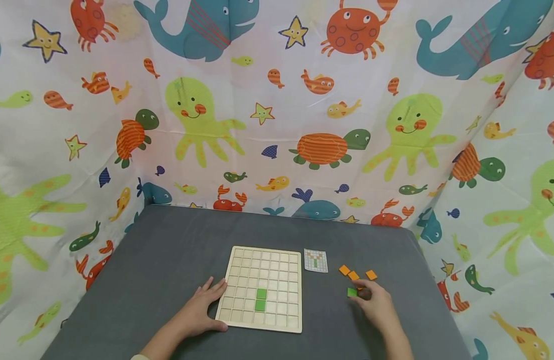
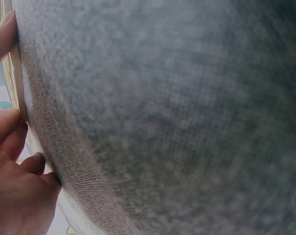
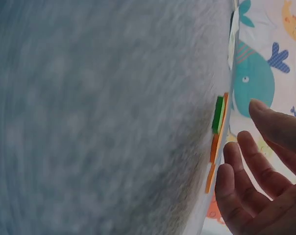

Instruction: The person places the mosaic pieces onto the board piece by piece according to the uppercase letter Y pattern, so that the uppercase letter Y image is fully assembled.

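Note:
A square wooden grid board (image 1: 283, 280) lies on the grey table, with two green square tiles (image 1: 261, 294) one above the other in its cells. My left hand (image 1: 200, 310) rests against the board's left side, fingers and thumb spread apart; its fingers touch the edge in the left wrist view. To the right of the board, my right hand (image 1: 378, 305) is beside a loose green tile (image 1: 351, 292). In the right wrist view its thumb and fingers stand apart, and the green tile (image 3: 217, 115) lies on the table. Several orange tiles (image 1: 353, 275) are near the fingertips, one partly hidden.
A small printed card (image 1: 315, 261) with a coloured grid pattern lies between the board and the orange tiles. The grey table (image 1: 186, 250) is bounded at the back and sides by a curtain (image 1: 277, 170) printed with sea animals.

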Demonstrator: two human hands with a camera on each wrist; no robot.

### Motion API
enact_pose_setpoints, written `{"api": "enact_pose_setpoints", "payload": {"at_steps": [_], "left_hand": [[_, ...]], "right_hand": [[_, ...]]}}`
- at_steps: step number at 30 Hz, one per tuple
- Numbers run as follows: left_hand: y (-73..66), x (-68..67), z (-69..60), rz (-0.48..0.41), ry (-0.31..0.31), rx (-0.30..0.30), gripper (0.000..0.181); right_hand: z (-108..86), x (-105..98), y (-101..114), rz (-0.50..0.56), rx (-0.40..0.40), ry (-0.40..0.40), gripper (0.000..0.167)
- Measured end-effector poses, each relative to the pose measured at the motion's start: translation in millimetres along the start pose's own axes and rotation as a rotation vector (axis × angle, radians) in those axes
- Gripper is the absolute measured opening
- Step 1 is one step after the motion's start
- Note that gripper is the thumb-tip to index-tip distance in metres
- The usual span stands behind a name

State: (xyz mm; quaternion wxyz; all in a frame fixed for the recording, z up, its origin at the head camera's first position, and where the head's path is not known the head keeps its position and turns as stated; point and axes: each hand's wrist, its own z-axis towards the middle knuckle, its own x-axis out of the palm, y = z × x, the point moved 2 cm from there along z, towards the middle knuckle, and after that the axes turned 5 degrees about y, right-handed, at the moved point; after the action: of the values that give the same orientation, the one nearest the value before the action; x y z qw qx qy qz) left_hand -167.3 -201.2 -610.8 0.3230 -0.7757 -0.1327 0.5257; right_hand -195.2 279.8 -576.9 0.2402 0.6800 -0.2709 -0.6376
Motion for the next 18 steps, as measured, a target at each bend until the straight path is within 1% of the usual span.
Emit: {"api": "enact_pose_setpoints", "payload": {"at_steps": [4, 7, 15, 18], "left_hand": [[-0.5, 0.0, 0.2, -0.005, 0.001, 0.000, 0.117], [-0.6, 0.2, 0.2, -0.002, 0.002, -0.004, 0.117], [-0.9, -1.3, -0.6, -0.001, 0.007, 0.000, 0.117], [-0.8, -0.6, -0.6, -0.006, 0.004, -0.004, 0.117]], "right_hand": [[1.3, -2.0, -6.6, -0.026, 0.036, 0.030, 0.048], [2.1, -1.7, -9.2, -0.041, 0.061, 0.054, 0.048], [6.5, 4.8, -9.9, -0.078, 0.098, 0.082, 0.041], [7.6, 6.1, -9.6, -0.091, 0.093, 0.084, 0.039]]}}
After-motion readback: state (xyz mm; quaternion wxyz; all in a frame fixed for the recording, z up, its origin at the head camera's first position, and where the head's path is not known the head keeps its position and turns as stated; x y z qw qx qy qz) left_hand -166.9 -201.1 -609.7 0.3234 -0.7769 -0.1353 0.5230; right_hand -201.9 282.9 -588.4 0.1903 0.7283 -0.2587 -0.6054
